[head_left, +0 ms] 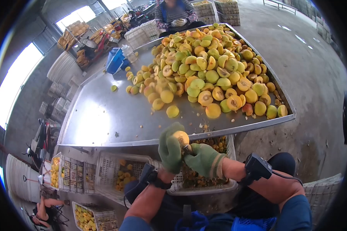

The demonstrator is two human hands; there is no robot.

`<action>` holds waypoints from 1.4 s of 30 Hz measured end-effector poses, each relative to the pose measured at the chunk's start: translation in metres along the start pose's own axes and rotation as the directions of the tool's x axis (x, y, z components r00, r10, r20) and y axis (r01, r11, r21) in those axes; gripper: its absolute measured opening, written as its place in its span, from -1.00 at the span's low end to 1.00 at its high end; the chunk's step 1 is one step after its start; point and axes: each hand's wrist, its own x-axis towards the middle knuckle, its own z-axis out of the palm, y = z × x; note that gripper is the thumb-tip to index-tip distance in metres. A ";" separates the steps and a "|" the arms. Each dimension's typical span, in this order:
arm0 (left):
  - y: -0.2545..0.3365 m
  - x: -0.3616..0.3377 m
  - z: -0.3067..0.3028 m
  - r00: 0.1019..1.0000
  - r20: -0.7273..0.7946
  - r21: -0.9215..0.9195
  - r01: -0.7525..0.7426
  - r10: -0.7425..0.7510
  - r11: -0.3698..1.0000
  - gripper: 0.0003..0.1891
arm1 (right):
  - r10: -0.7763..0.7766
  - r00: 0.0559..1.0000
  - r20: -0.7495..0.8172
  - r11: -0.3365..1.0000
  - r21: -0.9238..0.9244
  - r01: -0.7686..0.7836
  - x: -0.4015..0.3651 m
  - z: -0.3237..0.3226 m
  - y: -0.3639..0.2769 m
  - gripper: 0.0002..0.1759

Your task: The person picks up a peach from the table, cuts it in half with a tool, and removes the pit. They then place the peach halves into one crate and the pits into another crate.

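Note:
Both my hands wear green knit gloves and meet just off the near edge of the metal table. My left hand is closed round a yellow peach. My right hand is closed on a small dark tool, whose end touches the peach's lower side; its exact kind is mostly hidden by the fingers. Below my hands stands a white plastic crate with dark pits or scraps in it. A large heap of peaches, many halved, covers the far and right part of the table.
A crate of peach halves stands to the left of my legs, with more filled crates beyond. On the table's far left are a blue container and a clear bottle. A gloved person sits across the table.

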 end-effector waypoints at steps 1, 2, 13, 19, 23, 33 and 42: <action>0.000 -0.001 0.005 0.999 0.003 0.007 -0.041 0.041 0.999 -0.60 | 0.028 1.000 0.000 0.984 0.176 -0.027 0.000 0.000 0.003 -0.83; 0.000 -0.002 0.007 0.997 0.011 0.017 -0.077 0.077 0.997 -0.58 | 0.058 0.998 0.004 0.934 0.354 -0.056 -0.001 0.002 0.007 -0.85; -0.003 0.008 -0.016 0.920 0.339 -0.038 0.224 -0.198 0.974 -0.58 | 0.200 0.920 0.337 0.924 0.248 -0.292 -0.015 -0.045 -0.030 -0.74; 0.007 0.019 -0.016 0.884 0.420 -0.085 0.263 -0.205 0.961 -0.49 | 0.251 0.861 0.441 0.832 0.356 -0.425 -0.016 -0.062 -0.042 -0.80; 0.011 0.011 -0.006 0.910 0.334 -0.121 0.300 -0.246 0.946 -0.41 | -0.028 0.875 0.484 0.888 0.414 -0.201 -0.018 -0.065 -0.026 -0.78; 0.016 0.026 -0.015 0.846 0.488 -0.103 0.299 -0.214 0.949 -0.53 | 0.083 0.782 0.617 0.612 0.588 -0.529 -0.017 -0.056 -0.032 -0.77; 0.023 0.008 -0.002 0.945 0.322 -0.142 0.098 -0.047 0.985 -0.43 | -0.431 0.596 0.678 0.029 0.670 -0.741 -0.016 -0.037 0.005 -0.77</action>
